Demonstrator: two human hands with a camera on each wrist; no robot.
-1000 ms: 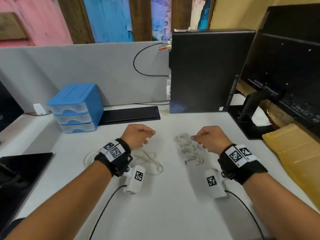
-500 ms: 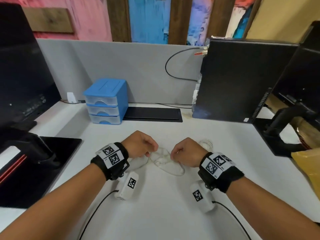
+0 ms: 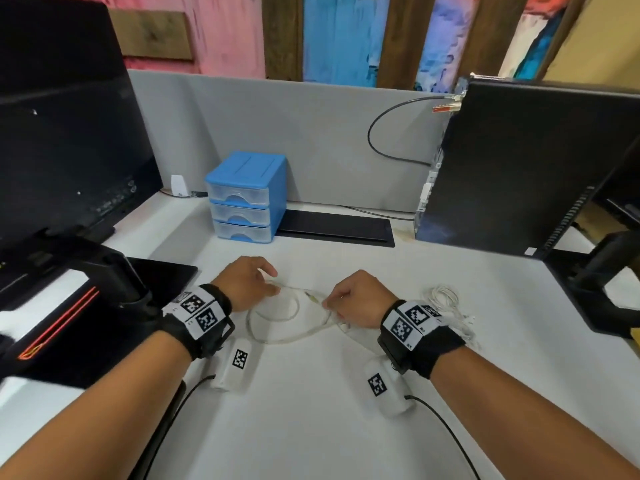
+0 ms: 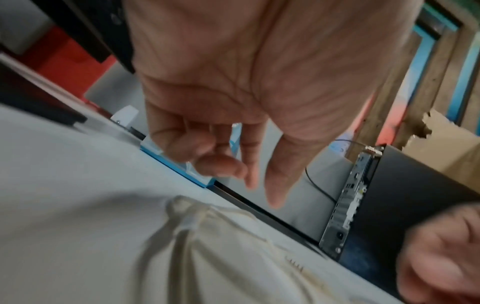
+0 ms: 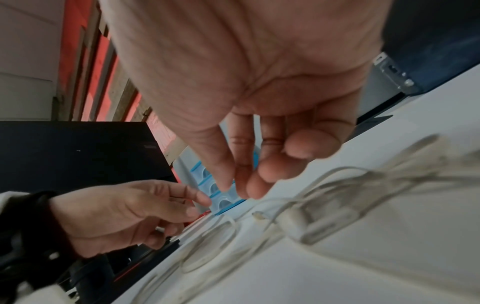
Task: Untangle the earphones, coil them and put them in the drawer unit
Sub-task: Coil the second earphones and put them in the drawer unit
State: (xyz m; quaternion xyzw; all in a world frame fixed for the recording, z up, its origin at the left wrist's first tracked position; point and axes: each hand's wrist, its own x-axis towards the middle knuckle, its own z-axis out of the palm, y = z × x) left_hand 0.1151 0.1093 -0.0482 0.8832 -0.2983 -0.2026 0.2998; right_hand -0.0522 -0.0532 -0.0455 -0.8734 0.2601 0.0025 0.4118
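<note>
Near the front centre of the white desk [image 3: 311, 427], both hands hover low over a loose set of white earphones [image 3: 287, 323]. The left hand [image 3: 247, 282] is released: the left wrist view shows its fingers [image 4: 249, 164] hanging relaxed above the cord, with nothing between them. The right hand [image 3: 356, 299] has its thumb and fingertips [image 5: 259, 185] drawn together just above the cord. The head view places them at a strand near the plug end, but whether the strand is actually pinched cannot be told from any view.

The earphones lie on the desk between the two hands, with one open loop under the left hand and further strands running toward the right wrist. The cord is not coiled. A second bundle of white cable [image 3: 446, 299] lies on the desk just to the right of the right wrist.

The blue drawer unit [image 3: 247, 195] stands behind the hands, against the grey partition [image 3: 294, 133]. All three translucent drawers are closed. A flat black pad [image 3: 336, 228] lies immediately to its right. A black computer tower [image 3: 519, 168] stands at the right rear of the desk, and a dark monitor [image 3: 69, 150] occupies the left side.
</note>
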